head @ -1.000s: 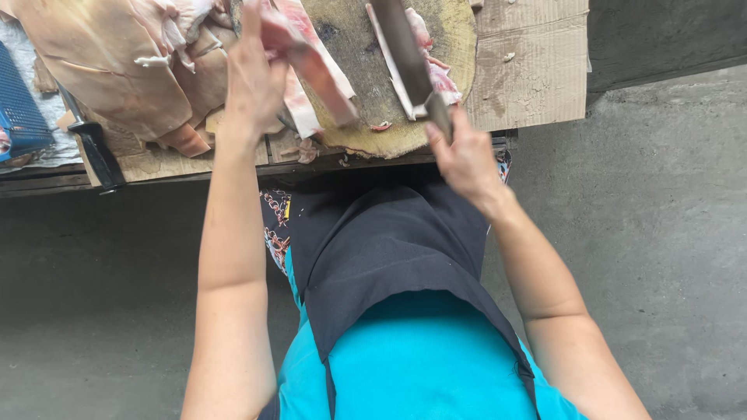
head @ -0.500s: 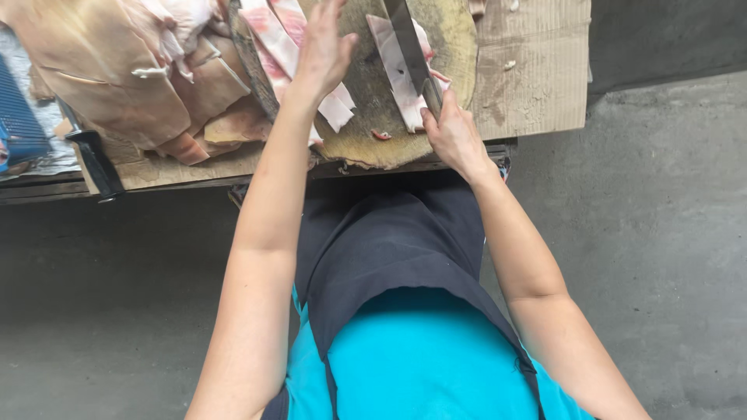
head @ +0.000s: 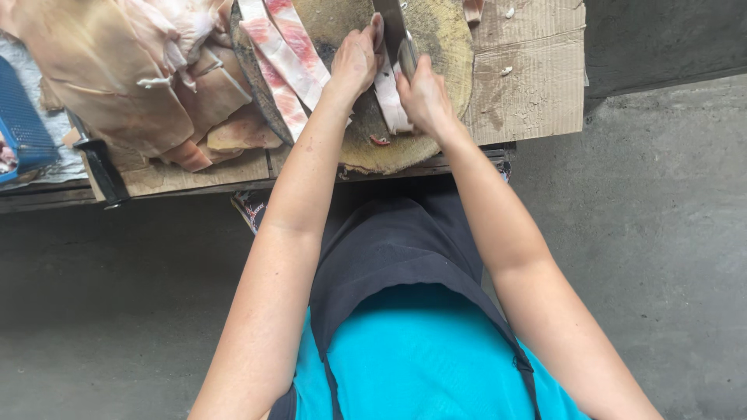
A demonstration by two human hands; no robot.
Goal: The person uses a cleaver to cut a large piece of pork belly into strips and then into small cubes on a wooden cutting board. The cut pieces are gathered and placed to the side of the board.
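My right hand (head: 421, 97) is closed around the handle of a cleaver (head: 391, 23) whose blade points away from me over a round wooden chopping block (head: 436, 47). My left hand (head: 354, 62) presses down on a pale strip of raw pork (head: 387, 97) lying on the block, right beside the blade. Two long pink-and-white pork strips (head: 284, 54) lie on the block's left side.
A pile of large raw pork slabs with skin (head: 124, 78) covers the table's left. Cardboard (head: 529, 78) lies under the block at the right. A black-handled knife (head: 101, 167) rests at the table's front edge, a blue basket (head: 19, 124) at far left. Grey concrete floor (head: 661, 194) lies below.
Both hands have come together at the block's middle. My left hand moved from the long strips onto the pale strip, and the cleaver swung upright beside it.
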